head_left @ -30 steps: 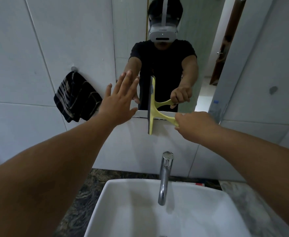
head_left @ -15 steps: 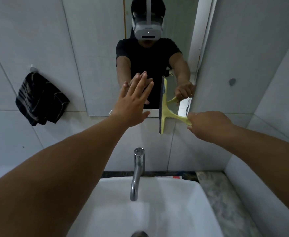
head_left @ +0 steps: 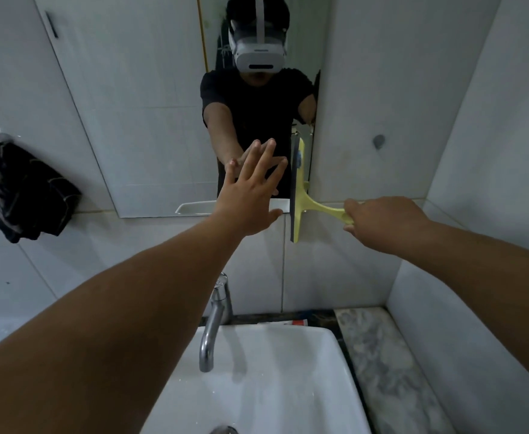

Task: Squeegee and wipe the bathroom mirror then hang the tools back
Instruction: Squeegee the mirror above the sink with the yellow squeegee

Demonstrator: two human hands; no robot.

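The mirror hangs on the tiled wall above the sink. My right hand grips the handle of a yellow squeegee, whose dark blade stands vertical at the mirror's lower right corner, partly below the glass edge. My left hand is flat, fingers spread, pressed against the lower mirror just left of the blade. A dark striped cloth hangs from a hook on the left wall. A small grey hook sits on the right wall.
A chrome tap rises over the white basin below my arms. A marble counter runs to the right of the basin. A side wall closes in on the far right.
The squeegee has travelled rightward across the mirror to its right edge. My left hand stayed flat on the glass. The view has shifted right, so the cloth now lies further left.
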